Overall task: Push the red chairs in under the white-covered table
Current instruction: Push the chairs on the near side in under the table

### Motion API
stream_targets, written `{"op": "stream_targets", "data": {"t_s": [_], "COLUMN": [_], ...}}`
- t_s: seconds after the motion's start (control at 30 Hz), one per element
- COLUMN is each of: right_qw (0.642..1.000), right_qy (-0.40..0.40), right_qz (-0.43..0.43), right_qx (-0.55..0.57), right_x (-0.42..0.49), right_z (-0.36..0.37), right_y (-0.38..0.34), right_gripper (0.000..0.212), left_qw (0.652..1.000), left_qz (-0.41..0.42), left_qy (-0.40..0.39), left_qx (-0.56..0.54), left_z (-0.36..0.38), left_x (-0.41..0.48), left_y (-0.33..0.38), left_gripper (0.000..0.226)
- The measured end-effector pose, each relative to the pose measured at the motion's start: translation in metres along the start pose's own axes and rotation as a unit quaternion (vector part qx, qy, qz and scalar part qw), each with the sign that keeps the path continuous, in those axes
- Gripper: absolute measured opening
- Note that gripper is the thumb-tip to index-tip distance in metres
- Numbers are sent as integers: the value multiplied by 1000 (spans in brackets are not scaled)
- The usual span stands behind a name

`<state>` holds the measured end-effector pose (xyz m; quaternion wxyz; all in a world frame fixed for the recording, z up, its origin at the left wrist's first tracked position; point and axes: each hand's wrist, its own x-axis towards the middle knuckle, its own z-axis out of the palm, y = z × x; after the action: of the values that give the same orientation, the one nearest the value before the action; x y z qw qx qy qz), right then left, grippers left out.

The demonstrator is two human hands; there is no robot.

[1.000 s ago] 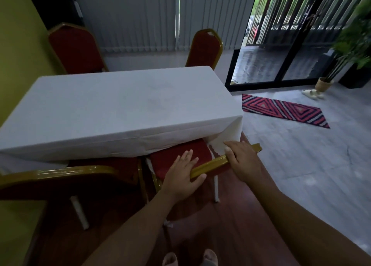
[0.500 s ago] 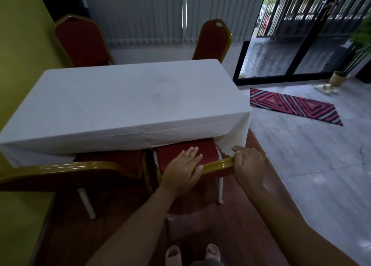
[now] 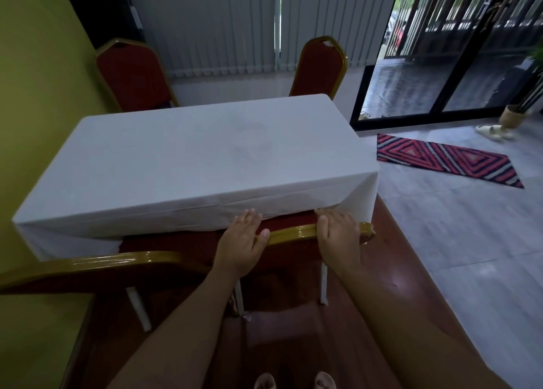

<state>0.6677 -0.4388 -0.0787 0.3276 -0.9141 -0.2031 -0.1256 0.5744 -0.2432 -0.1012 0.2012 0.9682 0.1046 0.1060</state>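
The white-covered table (image 3: 188, 156) fills the middle of the view. On its near side, at the right, a red chair with a gold frame (image 3: 291, 233) has most of its seat under the cloth. My left hand (image 3: 242, 243) lies flat over the top rail of its back, fingers spread. My right hand (image 3: 338, 236) is closed around the same rail near its right end. Another red chair (image 3: 97, 266) stands on the near side to the left, its back farther from the table. Two more red chairs (image 3: 132, 77) (image 3: 320, 68) stand at the far side.
A yellow wall (image 3: 35, 95) runs along the left. A striped red mat (image 3: 446, 159) lies on the grey tiles to the right, before a glass sliding door (image 3: 440, 65). Sandals (image 3: 493, 131) and a potted plant (image 3: 517, 115) sit at the far right. My feet show at the bottom edge.
Both hands have gone forward with the right near chair, whose seat has slid farther under the tablecloth. The left near chair has not moved.
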Motion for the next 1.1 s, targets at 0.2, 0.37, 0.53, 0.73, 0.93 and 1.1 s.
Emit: {"op": "stream_targets", "data": {"t_s": [0.2,0.37,0.53,0.73,0.93,1.1], "right_qw": [1000,999,1000,999,998,996], "right_qy": [2,-2,-4,-35,-64,-84], "right_qz": [24,32,11,1,-14,-31], "right_qx": [-5,-20,0,-12,-21,-11], "right_x": [11,7,10,10,5,1], "right_z": [9,23,10,10,3,0], "right_y": [1,-17,-3,1,5,12], "right_gripper": [60,59,61,63,69,71], "left_qw": [1000,1000,999,998,997,996], "left_qz": [6,3,-16,-36,-67,-76], "left_qy": [-1,13,18,33,30,14], "left_qx": [-19,-15,-36,-41,-36,-38], "left_z": [0,-6,-2,-1,0,-3], "left_x": [13,11,3,0,-3,-3], "left_y": [-5,-26,-11,-7,5,6], "left_gripper": [96,98,97,99,77,61]}}
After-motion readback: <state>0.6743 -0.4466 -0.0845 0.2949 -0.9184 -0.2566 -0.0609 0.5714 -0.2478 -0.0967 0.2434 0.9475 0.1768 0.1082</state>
